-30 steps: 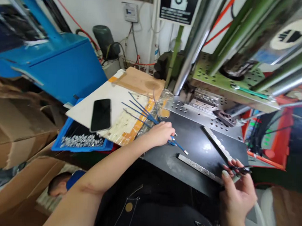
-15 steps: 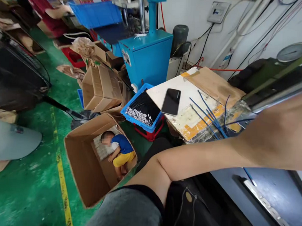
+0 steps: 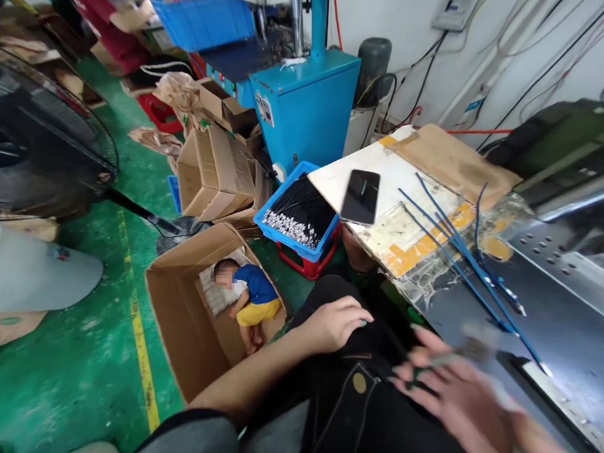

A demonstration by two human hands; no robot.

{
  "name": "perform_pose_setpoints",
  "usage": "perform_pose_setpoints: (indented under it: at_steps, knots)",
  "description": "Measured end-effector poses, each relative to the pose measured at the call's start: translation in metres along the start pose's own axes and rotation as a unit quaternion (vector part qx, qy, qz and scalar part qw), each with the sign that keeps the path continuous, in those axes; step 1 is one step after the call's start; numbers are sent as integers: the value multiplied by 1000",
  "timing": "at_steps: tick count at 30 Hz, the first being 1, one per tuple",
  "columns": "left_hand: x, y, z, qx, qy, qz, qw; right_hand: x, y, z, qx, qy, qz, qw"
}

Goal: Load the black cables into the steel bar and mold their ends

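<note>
Your left hand rested loose and empty on your lap; right hand, blurred, pinched a small tool near the blue wires. Looking left risked snagging them.

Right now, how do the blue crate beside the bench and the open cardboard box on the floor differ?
The blue crate is plastic and shallow; the cardboard box is brown and deep. The blue crate holds black wires with metal ends; a small person lies in the cardboard box. The blue crate sits on a red stool; the cardboard box stands on the green floor. Both are open on top.
</note>
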State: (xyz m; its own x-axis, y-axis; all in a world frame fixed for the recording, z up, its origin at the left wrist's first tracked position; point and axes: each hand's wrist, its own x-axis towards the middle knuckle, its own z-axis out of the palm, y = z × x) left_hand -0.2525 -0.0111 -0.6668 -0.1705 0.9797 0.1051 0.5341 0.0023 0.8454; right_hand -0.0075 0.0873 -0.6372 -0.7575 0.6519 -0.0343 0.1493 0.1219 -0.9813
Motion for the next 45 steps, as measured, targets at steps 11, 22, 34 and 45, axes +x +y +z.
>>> perform_pose_setpoints:
  at_steps: [11,22,34,45]
  knots:
    - [12,-12,-11,-298,134,-166,930,47,4,60,-106,-15,-58,993]
    - [42,-16,-4,-405,152,-141,890,48,23,43,-195,81,-202,956]
    - [40,3,7,-414,85,-45,905,34,21,46,-179,67,-142,971]
    - [15,-2,-1,-470,98,-72,874,37,19,52,-294,-1,-198,935]
